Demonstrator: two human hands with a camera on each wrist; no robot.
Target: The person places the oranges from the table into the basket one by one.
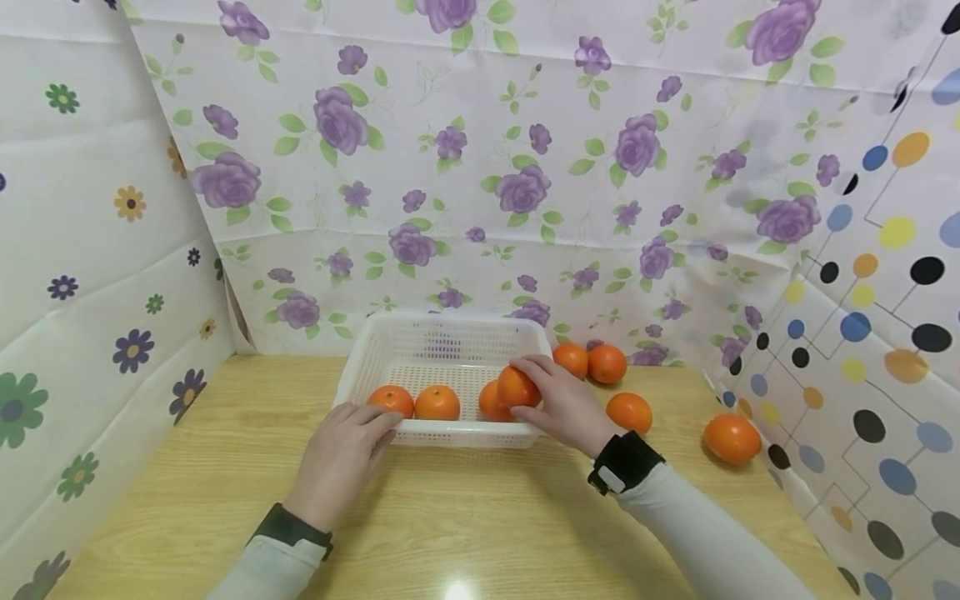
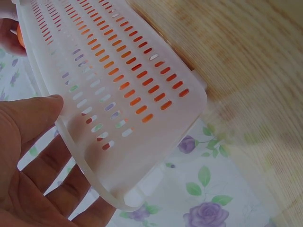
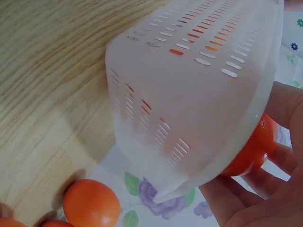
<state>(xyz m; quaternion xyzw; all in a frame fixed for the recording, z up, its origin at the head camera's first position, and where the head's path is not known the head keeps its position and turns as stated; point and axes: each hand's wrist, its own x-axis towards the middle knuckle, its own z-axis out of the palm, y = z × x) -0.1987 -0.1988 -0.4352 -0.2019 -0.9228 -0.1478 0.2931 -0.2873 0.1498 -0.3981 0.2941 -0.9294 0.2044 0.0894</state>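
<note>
Leftmost, the left hand (image 1: 345, 458) pinches the rim of a white, slotted basket (image 1: 465, 434) at its near-left corner; the basket's long axis runs side to side across the desk (image 1: 450, 517). Two oranges (image 1: 437, 403) sit inside near that hand. At the basket's right end the right hand (image 1: 566, 402), the nearer one, has its fingers curled round a held orange (image 1: 517, 387), round, glossy and bright, inside the rim and overlapping another orange (image 1: 491, 403); whether those touch I can't tell. Rightward, four loose oranges (image 1: 629, 412) lie outside.

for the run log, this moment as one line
left hand: grips white perforated basket; right hand: holds orange; in basket: three more oranges; on wood-grain table: four oranges
</note>
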